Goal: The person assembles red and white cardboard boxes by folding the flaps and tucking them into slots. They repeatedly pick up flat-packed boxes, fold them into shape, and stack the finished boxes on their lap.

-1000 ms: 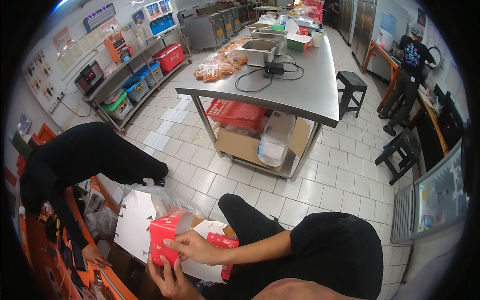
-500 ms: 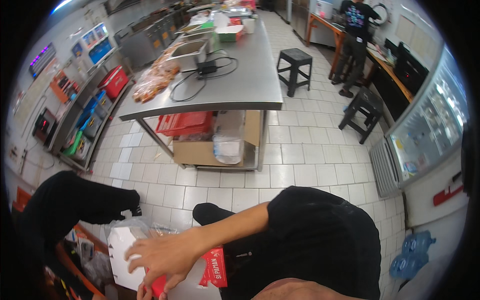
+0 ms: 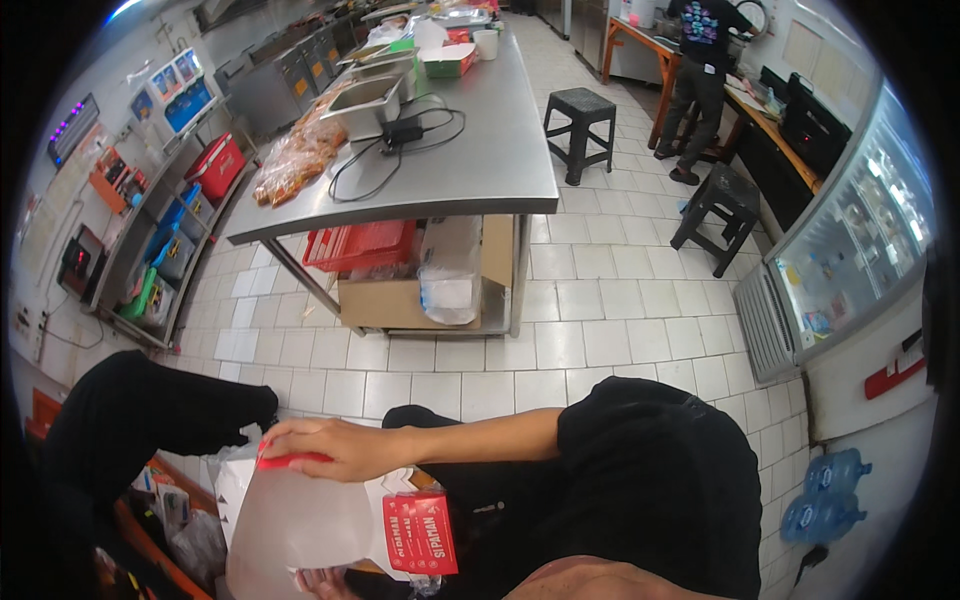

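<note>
Left hand (image 3: pixel 322 582): at the bottom edge, mostly hidden under the white carton; only a few fingertips show against its underside, grip cannot be told
White carton (image 3: pixel 300 520): unfolded flat cardboard box, plain white face up, held low in front of the person between the two hands
Red flap (image 3: pixel 420 532): printed red panel of the same carton, hanging at its right edge, just beside the dark trouser leg
Right hand (image 3: pixel 335 450): fingers closed down over the carton's upper edge, pinching a red rim there; the bare forearm runs off to the right
Dark sleeve (image 3: pixel 140 420): another person's black-clad arm at the left, close to the carton's upper left corner
Floor (image 3: pixel 600 340): pale square tiles
Steel table (image 3: pixel 480 170): long work table beyond the hands, with a black cable and adapter, metal trays and bagged food on top
Lower shelf: red basket (image 3: pixel 360 245) and cardboard box (image 3: pixel 400 300) side by side
Black stools (image 3: pixel 720 215): two, right of the table
Far person (image 3: pixel 700 80): stands at a counter, back turned
</note>
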`<state>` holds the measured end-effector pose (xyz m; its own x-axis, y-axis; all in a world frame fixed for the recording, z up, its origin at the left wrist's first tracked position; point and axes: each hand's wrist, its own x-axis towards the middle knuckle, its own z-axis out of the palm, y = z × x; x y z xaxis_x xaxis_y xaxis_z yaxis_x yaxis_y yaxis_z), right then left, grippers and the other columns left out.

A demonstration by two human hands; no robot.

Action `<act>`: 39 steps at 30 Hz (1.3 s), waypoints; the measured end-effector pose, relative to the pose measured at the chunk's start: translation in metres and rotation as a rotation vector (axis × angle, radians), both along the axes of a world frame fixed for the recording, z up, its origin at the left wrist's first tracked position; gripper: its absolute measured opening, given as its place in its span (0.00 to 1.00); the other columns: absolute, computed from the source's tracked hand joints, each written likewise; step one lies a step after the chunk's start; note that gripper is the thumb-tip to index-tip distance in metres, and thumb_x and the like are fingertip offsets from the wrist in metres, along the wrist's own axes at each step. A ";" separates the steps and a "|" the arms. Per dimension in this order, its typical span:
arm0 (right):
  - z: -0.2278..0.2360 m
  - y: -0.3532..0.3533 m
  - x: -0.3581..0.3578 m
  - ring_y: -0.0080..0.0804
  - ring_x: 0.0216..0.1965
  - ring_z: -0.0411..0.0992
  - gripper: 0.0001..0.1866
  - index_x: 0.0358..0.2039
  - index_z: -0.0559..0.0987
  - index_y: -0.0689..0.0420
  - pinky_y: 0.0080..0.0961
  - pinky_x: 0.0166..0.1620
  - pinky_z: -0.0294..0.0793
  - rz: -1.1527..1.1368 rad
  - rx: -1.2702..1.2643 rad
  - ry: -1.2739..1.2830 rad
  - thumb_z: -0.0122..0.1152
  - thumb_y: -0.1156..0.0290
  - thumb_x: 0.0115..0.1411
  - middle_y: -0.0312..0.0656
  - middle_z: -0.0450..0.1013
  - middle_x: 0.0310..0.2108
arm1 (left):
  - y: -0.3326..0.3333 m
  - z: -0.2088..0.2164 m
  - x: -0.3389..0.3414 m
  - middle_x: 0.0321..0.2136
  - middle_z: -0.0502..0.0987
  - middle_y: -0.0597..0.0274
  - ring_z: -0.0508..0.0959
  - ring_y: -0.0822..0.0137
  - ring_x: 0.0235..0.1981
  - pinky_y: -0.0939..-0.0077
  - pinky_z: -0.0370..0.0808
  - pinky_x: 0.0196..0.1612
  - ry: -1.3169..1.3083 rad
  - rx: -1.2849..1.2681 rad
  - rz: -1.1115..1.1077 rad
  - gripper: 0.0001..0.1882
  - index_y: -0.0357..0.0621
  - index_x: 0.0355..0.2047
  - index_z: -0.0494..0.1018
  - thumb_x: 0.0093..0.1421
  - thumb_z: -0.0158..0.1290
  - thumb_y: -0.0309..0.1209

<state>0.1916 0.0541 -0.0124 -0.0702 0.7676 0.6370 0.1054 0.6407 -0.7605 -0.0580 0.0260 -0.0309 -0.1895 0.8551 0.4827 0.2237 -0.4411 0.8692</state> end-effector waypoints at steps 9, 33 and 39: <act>-0.031 0.002 -0.033 0.50 0.71 0.57 0.24 0.69 0.64 0.57 0.41 0.69 0.57 0.154 0.030 -0.080 0.44 0.74 0.73 0.50 0.51 0.74 | -0.035 -0.048 -0.042 0.60 0.68 0.45 0.73 0.56 0.58 0.58 0.70 0.62 -0.389 -0.148 -0.281 0.27 0.36 0.64 0.61 0.76 0.42 0.45; -0.067 -0.010 -0.053 0.45 0.61 0.68 0.14 0.41 0.82 0.55 0.35 0.60 0.69 0.274 0.060 0.160 0.73 0.65 0.57 0.46 0.75 0.51 | -0.023 -0.037 -0.042 0.58 0.72 0.42 0.77 0.51 0.55 0.56 0.77 0.55 -0.189 -0.239 -0.136 0.28 0.33 0.61 0.68 0.71 0.51 0.45; -0.075 -0.029 -0.044 0.40 0.66 0.63 0.12 0.50 0.82 0.53 0.40 0.67 0.61 0.230 -0.416 0.138 0.62 0.70 0.66 0.43 0.69 0.61 | -0.059 -0.060 -0.015 0.58 0.72 0.42 0.78 0.52 0.55 0.56 0.79 0.55 -0.514 -0.493 -0.002 0.34 0.30 0.64 0.65 0.72 0.48 0.50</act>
<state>0.1478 0.0250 -0.0875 -0.2041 0.9333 0.2954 -0.1227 0.2750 -0.9536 -0.0729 -0.0329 -0.0910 -0.2873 0.9514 -0.1106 -0.2681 0.0310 0.9629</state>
